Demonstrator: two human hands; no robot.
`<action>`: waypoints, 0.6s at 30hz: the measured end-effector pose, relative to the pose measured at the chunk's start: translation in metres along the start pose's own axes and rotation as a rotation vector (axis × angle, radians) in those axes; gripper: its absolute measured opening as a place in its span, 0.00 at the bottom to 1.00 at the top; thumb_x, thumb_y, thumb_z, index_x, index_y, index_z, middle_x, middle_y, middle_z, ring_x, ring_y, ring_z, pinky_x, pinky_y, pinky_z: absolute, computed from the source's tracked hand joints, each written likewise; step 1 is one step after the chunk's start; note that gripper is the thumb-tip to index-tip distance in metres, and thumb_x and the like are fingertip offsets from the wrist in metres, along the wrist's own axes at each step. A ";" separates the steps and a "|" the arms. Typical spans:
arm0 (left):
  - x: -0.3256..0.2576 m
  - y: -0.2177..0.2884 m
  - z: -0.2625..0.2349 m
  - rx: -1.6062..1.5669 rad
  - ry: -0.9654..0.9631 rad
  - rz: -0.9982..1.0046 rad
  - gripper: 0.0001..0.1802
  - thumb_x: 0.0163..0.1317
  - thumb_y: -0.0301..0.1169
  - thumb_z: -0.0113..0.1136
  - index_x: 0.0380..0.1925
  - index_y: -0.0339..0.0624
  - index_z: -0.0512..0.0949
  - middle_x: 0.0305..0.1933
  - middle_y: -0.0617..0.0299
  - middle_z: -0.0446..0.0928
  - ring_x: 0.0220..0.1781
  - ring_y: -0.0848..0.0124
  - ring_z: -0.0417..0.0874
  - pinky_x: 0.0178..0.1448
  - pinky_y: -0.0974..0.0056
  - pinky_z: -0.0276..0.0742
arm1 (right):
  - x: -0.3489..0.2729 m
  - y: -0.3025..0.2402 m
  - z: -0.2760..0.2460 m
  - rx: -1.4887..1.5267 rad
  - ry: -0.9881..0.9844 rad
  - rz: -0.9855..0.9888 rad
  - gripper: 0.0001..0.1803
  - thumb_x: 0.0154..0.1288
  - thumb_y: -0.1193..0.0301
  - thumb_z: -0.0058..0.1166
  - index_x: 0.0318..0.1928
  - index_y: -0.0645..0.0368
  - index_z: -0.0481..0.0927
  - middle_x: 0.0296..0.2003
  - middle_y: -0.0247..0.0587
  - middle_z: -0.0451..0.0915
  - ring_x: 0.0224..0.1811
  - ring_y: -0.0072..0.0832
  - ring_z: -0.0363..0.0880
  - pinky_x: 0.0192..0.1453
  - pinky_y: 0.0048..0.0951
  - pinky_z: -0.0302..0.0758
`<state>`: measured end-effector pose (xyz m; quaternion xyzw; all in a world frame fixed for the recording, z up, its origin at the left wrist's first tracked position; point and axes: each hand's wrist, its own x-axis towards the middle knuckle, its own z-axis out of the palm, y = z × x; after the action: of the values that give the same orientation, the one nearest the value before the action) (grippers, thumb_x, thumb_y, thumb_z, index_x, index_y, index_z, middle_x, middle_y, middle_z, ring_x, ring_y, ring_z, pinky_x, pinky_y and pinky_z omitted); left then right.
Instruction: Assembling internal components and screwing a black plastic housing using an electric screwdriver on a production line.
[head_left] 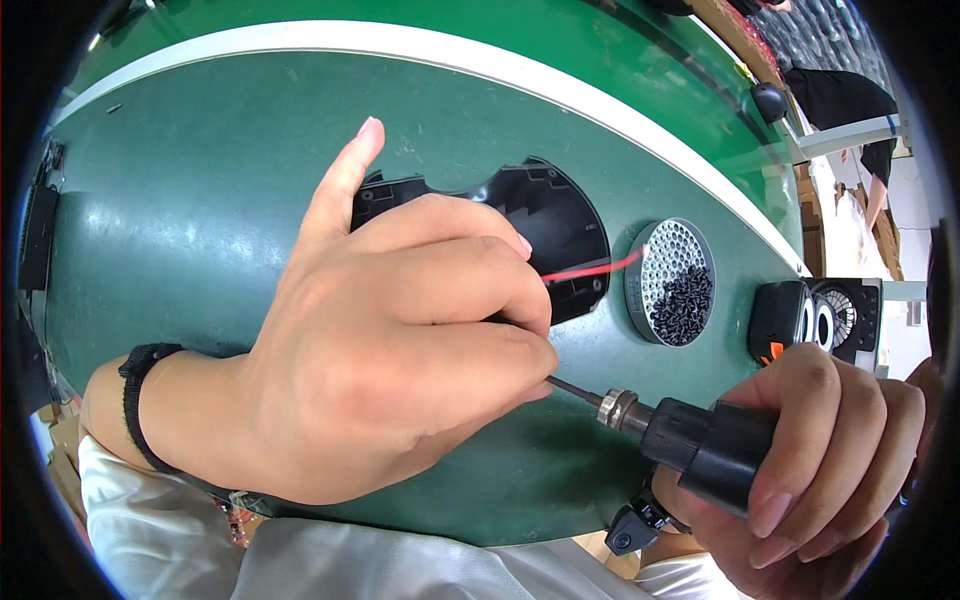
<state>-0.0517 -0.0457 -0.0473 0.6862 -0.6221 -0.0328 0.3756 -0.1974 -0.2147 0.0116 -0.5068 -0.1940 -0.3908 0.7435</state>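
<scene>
**Two hands on one fastening: driver bit at the black housing**

Two hands share this step, as I read it from my remote seat. My left hand (400, 340) lies curled over the near edge of the black plastic housing (545, 225), fingers folded down and thumb lifted, pinning the part to the green worktop (200, 200). Whether those fingers also pinch a screw I cannot tell; the tip of the bit is hidden under them. My right hand (810, 450) is clenched around the black body of the electric screwdriver (700, 445) at the near right, its thin bit (575, 388) running left and slightly away until it disappears beneath the left fingertips. A red wire (595, 268) leads out of the housing toward the right.

Just right of the housing sits a round perforated tray (672, 282) with a heap of small dark screws in its lower half. Farther right stands a black device with an orange mark (778, 320).

I judge the step to be driving a screw into the housing. The next move calls for keeping the bit square to the screw, the housing held firm, and the red wire clear of the tip.
</scene>
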 end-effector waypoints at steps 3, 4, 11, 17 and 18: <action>-0.002 0.000 -0.004 0.013 -0.017 0.012 0.12 0.41 0.28 0.78 0.29 0.50 0.88 0.39 0.70 0.84 0.54 0.62 0.83 0.77 0.31 0.42 | 0.003 0.003 0.005 -0.019 -0.004 -0.001 0.20 0.49 0.78 0.67 0.22 0.47 0.64 0.19 0.25 0.67 0.19 0.16 0.67 0.35 0.20 0.71; -0.001 0.001 -0.007 0.016 -0.017 0.008 0.12 0.41 0.28 0.78 0.29 0.50 0.88 0.39 0.70 0.84 0.54 0.62 0.83 0.77 0.31 0.42 | 0.005 0.003 0.005 -0.024 -0.005 -0.001 0.20 0.49 0.78 0.67 0.22 0.47 0.64 0.19 0.25 0.67 0.19 0.16 0.67 0.35 0.20 0.70; 0.005 0.005 -0.002 0.128 0.028 -0.153 0.40 0.35 0.31 0.81 0.55 0.39 0.79 0.68 0.40 0.66 0.63 0.45 0.74 0.70 0.36 0.63 | 0.018 -0.001 -0.001 -0.104 -0.017 -0.003 0.20 0.50 0.78 0.65 0.22 0.47 0.64 0.18 0.25 0.67 0.18 0.16 0.66 0.35 0.19 0.69; 0.002 0.011 0.003 0.222 -0.114 -0.131 0.37 0.37 0.26 0.77 0.55 0.46 0.81 0.65 0.41 0.72 0.60 0.41 0.74 0.61 0.44 0.75 | 0.019 -0.048 -0.028 -0.165 -0.020 0.000 0.19 0.50 0.78 0.64 0.22 0.47 0.64 0.17 0.25 0.66 0.17 0.15 0.65 0.34 0.18 0.68; 0.001 0.010 0.005 0.222 -0.116 -0.133 0.37 0.37 0.26 0.77 0.55 0.46 0.81 0.65 0.41 0.72 0.60 0.41 0.74 0.61 0.44 0.75 | 0.018 -0.050 -0.030 -0.174 -0.019 0.001 0.19 0.50 0.78 0.64 0.21 0.47 0.64 0.17 0.25 0.66 0.17 0.15 0.65 0.34 0.18 0.68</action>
<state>-0.0622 -0.0486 -0.0454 0.7601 -0.5958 -0.0285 0.2577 -0.2284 -0.2576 0.0412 -0.5731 -0.1661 -0.4010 0.6951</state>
